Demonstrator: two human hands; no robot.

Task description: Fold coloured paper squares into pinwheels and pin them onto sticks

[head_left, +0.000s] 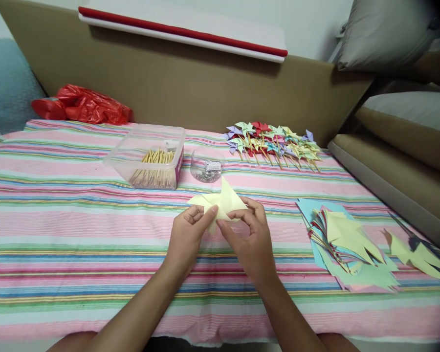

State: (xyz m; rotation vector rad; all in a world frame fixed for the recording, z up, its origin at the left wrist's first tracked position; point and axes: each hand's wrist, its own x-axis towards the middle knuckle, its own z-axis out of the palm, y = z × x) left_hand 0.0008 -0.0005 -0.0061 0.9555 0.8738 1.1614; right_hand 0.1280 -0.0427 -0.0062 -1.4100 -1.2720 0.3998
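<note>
Head cam: both forearms come in from the bottom edge. The left hand (187,234) and right hand (251,239) meet mid-frame, each pinching the one yellow folded paper (222,200) just above the striped cloth (77,230). Behind it are one clear tub of sticks (148,156), one small cup of pins (206,168) and one pinwheel pile (275,142).

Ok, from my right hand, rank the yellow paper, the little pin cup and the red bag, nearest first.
1. yellow paper, pinched in the right hand.
2. pin cup, just beyond, centre.
3. red bag, far back left.
</note>
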